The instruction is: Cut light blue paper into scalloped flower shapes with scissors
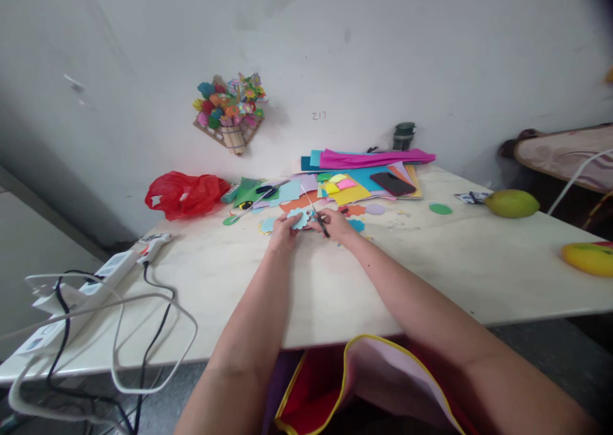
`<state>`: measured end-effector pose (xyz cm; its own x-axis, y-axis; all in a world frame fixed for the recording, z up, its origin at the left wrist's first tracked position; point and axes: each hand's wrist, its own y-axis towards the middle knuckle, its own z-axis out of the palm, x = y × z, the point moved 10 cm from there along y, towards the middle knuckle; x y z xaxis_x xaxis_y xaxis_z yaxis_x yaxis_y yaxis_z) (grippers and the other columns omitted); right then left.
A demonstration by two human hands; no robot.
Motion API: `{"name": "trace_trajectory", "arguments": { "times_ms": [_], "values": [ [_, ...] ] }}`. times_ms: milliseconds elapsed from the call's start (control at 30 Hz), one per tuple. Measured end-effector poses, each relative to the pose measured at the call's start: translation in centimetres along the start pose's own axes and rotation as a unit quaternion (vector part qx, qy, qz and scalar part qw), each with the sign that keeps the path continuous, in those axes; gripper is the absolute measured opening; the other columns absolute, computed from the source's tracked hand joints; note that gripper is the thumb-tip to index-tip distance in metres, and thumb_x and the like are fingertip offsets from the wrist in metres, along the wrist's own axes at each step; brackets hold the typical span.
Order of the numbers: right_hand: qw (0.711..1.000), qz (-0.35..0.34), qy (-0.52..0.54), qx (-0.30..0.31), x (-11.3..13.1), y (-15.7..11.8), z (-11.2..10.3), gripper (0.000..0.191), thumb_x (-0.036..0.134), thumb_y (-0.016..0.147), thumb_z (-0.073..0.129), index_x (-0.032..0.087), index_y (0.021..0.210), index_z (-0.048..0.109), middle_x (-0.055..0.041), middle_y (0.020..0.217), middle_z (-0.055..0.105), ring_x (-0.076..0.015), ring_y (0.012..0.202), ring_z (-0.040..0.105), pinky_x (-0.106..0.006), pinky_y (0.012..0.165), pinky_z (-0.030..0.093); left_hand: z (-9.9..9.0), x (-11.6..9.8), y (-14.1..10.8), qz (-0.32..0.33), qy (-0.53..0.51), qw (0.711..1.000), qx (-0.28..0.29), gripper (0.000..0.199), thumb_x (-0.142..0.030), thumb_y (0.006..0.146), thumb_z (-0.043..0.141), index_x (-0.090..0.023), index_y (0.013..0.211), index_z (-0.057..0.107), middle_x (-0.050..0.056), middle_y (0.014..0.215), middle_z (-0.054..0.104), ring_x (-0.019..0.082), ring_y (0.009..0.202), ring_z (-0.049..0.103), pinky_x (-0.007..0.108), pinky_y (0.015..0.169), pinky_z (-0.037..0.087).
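My left hand [286, 228] pinches a light blue paper flower [300, 218] with a scalloped edge, above the middle of the table. In my right hand [336, 225] is a pair of scissors [321, 224] with dark handles. Their blades point away from me, beside the right edge of the paper flower. Whether the blades touch the paper I cannot tell. Around my hands lie cut paper shapes: an orange flower [355, 211], a blue flower [356, 225], a lilac oval [375, 209] and a light blue piece [267, 225].
Behind my hands lie coloured sheets [354, 195], a dark phone [393, 183] and a second pair of scissors [272, 188]. A red plastic bag [184, 193] sits at left, power strips [79, 297] with loose cables nearer. At right are a green mango [512, 203] and a yellow fruit-like object [588, 258].
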<state>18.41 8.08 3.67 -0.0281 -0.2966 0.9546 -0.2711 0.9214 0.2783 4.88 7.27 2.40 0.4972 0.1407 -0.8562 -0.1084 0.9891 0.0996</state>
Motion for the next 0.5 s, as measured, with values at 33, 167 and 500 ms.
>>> {"name": "trace_trajectory", "arguments": {
  "times_ms": [33,167,500],
  "values": [
    [1.0,0.018,0.022,-0.003,0.0,-0.1,-0.1,0.042,0.043,0.051,0.077,0.018,0.079,0.057,0.0048,0.055,0.055,-0.0106,0.048,0.05,-0.023,0.045,0.04,0.1,0.0,0.0,0.0,0.007,1.0,0.004,0.027,-0.018,0.05,0.081,-0.01,0.072,0.066,0.008,0.072,0.07,0.015,0.06,0.064,0.025,0.058,0.049],
    [0.995,0.046,0.077,-0.036,0.9,-0.7,-1.0,0.046,0.041,0.05,0.078,0.019,0.082,0.053,0.0051,0.056,0.055,-0.0099,0.047,0.05,-0.021,0.042,0.037,0.8,0.4,-0.3,-0.008,0.031,0.999,0.039,0.027,-0.019,0.05,0.082,-0.01,0.071,0.067,0.007,0.068,0.069,0.015,0.056,0.062,0.027,0.061,0.049],
    [0.991,0.041,0.118,-0.044,1.8,-1.1,-1.4,0.043,0.032,0.05,0.074,0.018,0.083,0.052,0.0066,0.056,0.053,-0.0091,0.048,0.05,-0.022,0.046,0.038,2.2,1.4,-0.7,-0.034,0.097,0.989,0.103,0.02,-0.018,0.051,0.081,-0.012,0.063,0.067,0.004,0.058,0.064,0.011,0.046,0.054,0.022,0.047,0.04]
  ]
}}
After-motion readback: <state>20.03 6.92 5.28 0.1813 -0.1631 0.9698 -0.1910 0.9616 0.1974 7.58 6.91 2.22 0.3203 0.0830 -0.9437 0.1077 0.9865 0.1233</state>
